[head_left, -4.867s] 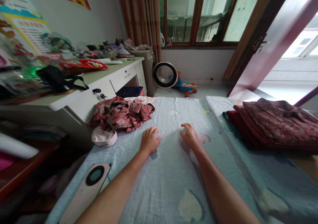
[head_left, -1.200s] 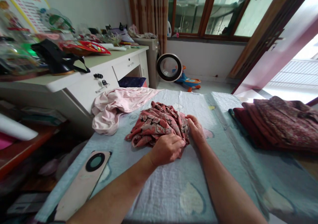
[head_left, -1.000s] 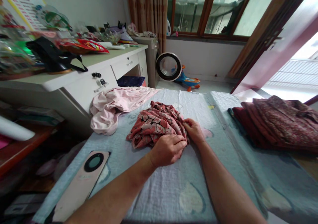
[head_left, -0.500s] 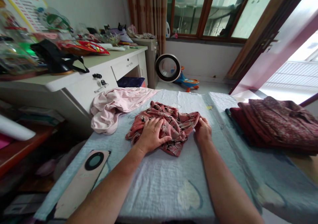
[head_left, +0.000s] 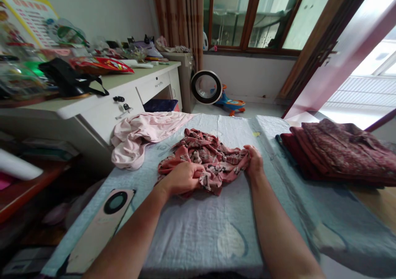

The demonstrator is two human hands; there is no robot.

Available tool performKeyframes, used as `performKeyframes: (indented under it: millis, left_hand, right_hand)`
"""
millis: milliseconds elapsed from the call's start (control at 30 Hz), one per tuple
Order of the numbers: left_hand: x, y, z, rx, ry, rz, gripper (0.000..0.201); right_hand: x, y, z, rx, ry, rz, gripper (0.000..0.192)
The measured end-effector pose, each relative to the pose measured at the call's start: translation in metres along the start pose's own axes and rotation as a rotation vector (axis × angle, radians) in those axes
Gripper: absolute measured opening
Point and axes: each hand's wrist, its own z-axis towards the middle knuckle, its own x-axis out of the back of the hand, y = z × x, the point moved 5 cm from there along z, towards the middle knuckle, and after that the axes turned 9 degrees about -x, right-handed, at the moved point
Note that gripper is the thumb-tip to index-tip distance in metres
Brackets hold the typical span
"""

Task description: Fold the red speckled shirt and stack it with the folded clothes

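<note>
A crumpled red floral garment (head_left: 210,155) lies in the middle of a light blue blanket (head_left: 198,233) spread over the work surface. My left hand (head_left: 181,178) is closed around a bunch of its fabric at the near left edge. My right hand (head_left: 255,161) grips the garment's right end. A pale pink garment (head_left: 142,132) lies rumpled to the left, apart from both hands.
A stack of folded dark red clothes (head_left: 334,151) sits on the right. A pink phone (head_left: 99,229) lies near the front left corner. A cluttered white desk (head_left: 102,101) stands on the left. A fan (head_left: 206,87) and a toy (head_left: 230,104) are on the floor beyond.
The floral garment was pulled from the left pile to the centre. In the last half second my left hand went from lying flat on it to gripping its fabric; my right hand still holds its end.
</note>
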Motion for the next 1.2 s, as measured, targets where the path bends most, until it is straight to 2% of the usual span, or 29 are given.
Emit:
performKeyframes:
  millis: [67,100,133,167,200,300,367,400,467,533,633,733,833,900,1000,1100,1200]
  left_hand:
    - [-0.006,0.004,-0.008,0.04,-0.15,-0.152,0.024]
    - [-0.007,0.005,-0.01,0.044,-0.173,-0.19,0.027]
    - [-0.006,0.005,-0.01,0.041,-0.147,-0.193,0.03]
    - [-0.003,0.002,-0.009,0.034,-0.065,-0.157,0.032]
    - [0.003,-0.002,-0.008,0.023,0.067,-0.088,0.034]
    - [0.024,-0.017,-0.01,0.013,0.532,0.237,0.035]
    - [0.031,-0.032,-0.015,0.092,0.71,0.455,0.035]
    - [0.032,-0.041,-0.016,0.16,0.734,0.54,0.035]
    - [0.031,-0.06,-0.019,0.308,0.687,0.643,0.043]
    - [0.027,-0.076,-0.021,0.424,0.571,0.654,0.053]
    - [0.024,-0.089,-0.023,0.507,0.441,0.609,0.059]
    - [0.024,-0.088,-0.023,0.501,0.404,0.561,0.06]
    - [0.024,-0.083,-0.021,0.464,0.394,0.47,0.056]
    - [0.023,-0.081,-0.019,0.45,0.394,0.431,0.054]
    - [0.021,-0.078,-0.018,0.435,0.391,0.413,0.053]
    - [0.02,-0.078,-0.017,0.413,0.391,0.391,0.05]
    - [0.019,-0.08,-0.017,0.395,0.402,0.366,0.049]
  right_hand:
    - [0.001,-0.005,-0.001,0.106,0.086,-0.222,0.024]
    - [-0.001,-0.006,-0.002,0.158,0.106,-0.344,0.026]
    - [-0.005,-0.008,-0.003,0.221,0.1,-0.468,0.029]
    - [-0.01,-0.008,-0.005,0.289,0.085,-0.58,0.033]
    - [-0.016,-0.007,-0.007,0.354,0.058,-0.677,0.037]
    - [-0.032,0.002,-0.013,0.479,-0.027,-0.877,0.047]
    - [-0.038,0.008,-0.015,0.491,-0.069,-0.968,0.05]
    - [-0.04,0.01,-0.016,0.484,-0.085,-1.005,0.048]
    - [-0.044,0.009,-0.018,0.478,-0.118,-1.055,0.035]
    - [-0.044,0.002,-0.021,0.493,-0.091,-1.045,0.023]
    - [-0.031,-0.017,-0.025,0.505,0.12,-0.9,0.017]
    - [-0.009,-0.034,-0.027,0.543,0.367,-0.715,0.017]
    - [0.003,-0.043,-0.028,0.639,0.481,-0.652,0.014]
    - [-0.002,-0.045,-0.029,0.702,0.438,-0.681,0.019]
    - [-0.025,-0.037,-0.033,0.745,0.241,-0.819,0.034]
    - [-0.052,-0.017,-0.039,0.708,0.017,-1.007,0.044]
    - [-0.07,0.002,-0.044,0.627,-0.148,-1.115,0.053]
